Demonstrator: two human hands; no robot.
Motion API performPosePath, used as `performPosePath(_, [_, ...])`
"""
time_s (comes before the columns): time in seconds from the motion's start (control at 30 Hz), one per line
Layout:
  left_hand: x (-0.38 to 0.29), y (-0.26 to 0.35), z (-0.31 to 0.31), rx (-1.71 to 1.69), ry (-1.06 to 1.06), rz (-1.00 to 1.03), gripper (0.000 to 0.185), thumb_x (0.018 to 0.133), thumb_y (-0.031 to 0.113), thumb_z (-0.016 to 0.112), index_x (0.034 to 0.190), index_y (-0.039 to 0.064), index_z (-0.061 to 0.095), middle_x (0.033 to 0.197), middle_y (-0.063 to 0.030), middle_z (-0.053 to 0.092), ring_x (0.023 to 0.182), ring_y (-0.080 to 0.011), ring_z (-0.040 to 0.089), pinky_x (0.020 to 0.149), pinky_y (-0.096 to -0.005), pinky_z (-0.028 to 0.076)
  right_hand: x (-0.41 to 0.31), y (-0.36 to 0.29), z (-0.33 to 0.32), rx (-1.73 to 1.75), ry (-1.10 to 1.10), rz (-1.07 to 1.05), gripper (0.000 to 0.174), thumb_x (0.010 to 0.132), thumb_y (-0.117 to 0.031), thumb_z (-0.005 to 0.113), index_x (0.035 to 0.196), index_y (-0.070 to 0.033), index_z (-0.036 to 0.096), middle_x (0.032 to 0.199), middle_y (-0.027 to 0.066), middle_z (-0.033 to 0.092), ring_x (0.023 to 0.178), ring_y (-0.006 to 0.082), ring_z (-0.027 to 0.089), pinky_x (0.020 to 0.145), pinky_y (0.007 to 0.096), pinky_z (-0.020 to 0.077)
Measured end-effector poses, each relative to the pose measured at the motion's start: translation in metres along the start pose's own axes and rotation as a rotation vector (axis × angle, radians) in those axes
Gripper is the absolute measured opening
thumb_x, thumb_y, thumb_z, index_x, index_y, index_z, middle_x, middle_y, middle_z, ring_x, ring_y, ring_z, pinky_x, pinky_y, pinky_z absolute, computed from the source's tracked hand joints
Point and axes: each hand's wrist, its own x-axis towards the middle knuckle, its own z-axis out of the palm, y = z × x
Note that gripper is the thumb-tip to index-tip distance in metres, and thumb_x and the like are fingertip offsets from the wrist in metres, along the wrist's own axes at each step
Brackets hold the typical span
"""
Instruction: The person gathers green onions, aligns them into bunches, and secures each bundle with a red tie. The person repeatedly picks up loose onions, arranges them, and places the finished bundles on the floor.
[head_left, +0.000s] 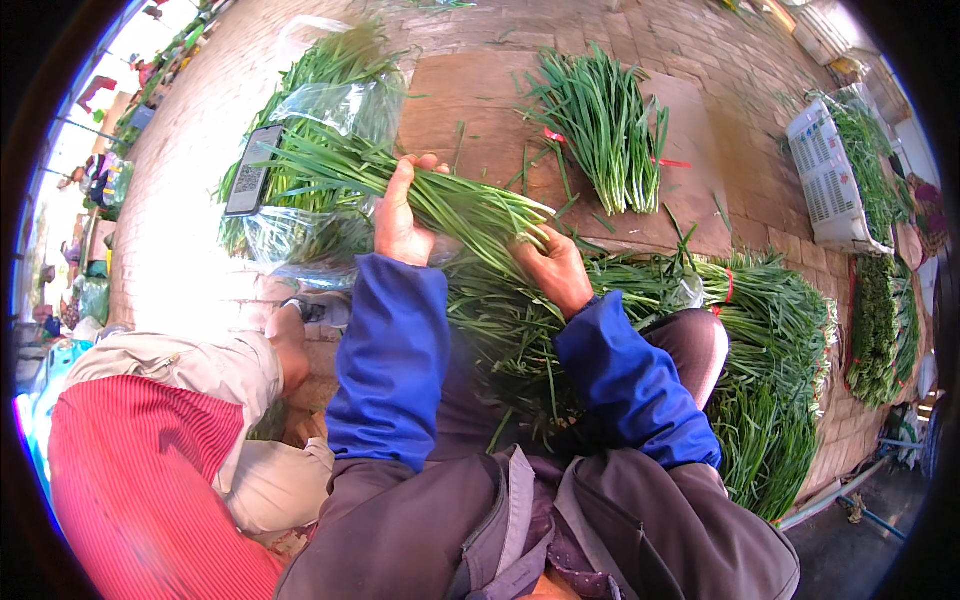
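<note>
A loose bunch of garlic chives (469, 202) lies across both my hands, leaf tips to the left and pale cut ends to the right. My left hand (405, 214) grips it around the middle, thumb on top. At the stem ends, my right hand (555, 270) pinches the stalks between thumb and fingers. Beneath the held bunch spreads a heap of chives (510, 337) between my knees. Beyond my hands, two bunches of chives (600, 127) rest side by side on a brown board (465, 97), with a red tie (555, 135) at their left edge.
At left, a smartphone (255, 172) sits on chives in a clear plastic bag (322, 105). A person in a red striped top (150, 465) is close on my left. Tied chive bunches (772, 322) are stacked at right, near a white plastic crate (832, 180) on the brick paving (202, 97).
</note>
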Motion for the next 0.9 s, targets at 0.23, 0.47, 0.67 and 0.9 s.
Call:
performPosePath(0.23, [0.0,-0.004,-0.001,-0.005,-0.035,-0.025,0.02,0.101,0.024,0.069,0.113,0.011,0.062,0.111,-0.0071,0.072,0.109,-0.0263,0.067,0.095,-0.0464,0.057,-0.004,-0.009,-0.006,-0.385,0.14,-0.162,0.029,0.094,-0.022,0.066,0.111,0.002,0.07,0.086,0.0184,0.073,0.075,0.0238,0.07,0.071,0.0395,0.0542])
performPosePath(0.47, [-0.003,-0.004,0.001,0.024,-0.004,-0.022,0.02,0.102,0.025,0.067,0.114,0.01,0.062,0.113,-0.0084,0.073,0.108,-0.0286,0.069,0.094,-0.047,0.059,-0.012,-0.031,-0.006,-0.679,0.173,-0.172,0.029,0.091,-0.028,0.065,0.106,-0.004,0.07,0.082,0.0261,0.069,0.082,0.0466,0.067,0.071,0.0513,0.0535])
performPosePath(0.67, [-0.002,-0.005,0.002,-0.012,0.008,-0.033,0.02,0.102,0.027,0.067,0.114,0.011,0.062,0.113,-0.0079,0.073,0.107,-0.0297,0.069,0.094,-0.0483,0.058,-0.014,-0.022,-0.016,-0.809,0.178,-0.161,0.025,0.09,-0.026,0.064,0.1,-0.004,0.069,0.08,0.0254,0.068,0.079,0.0459,0.067,0.07,0.0523,0.052])
performPosePath(0.9, [0.003,0.008,-0.007,-0.059,0.011,0.042,0.018,0.105,0.026,0.061,0.114,0.011,0.06,0.109,-0.0068,0.072,0.107,-0.0284,0.067,0.095,-0.0487,0.056,-0.031,-0.011,-0.046,-0.792,0.13,-0.065,0.025,0.095,-0.027,0.062,0.091,-0.003,0.061,0.078,0.0252,0.065,0.078,0.0471,0.064,0.068,0.0511,0.0496])
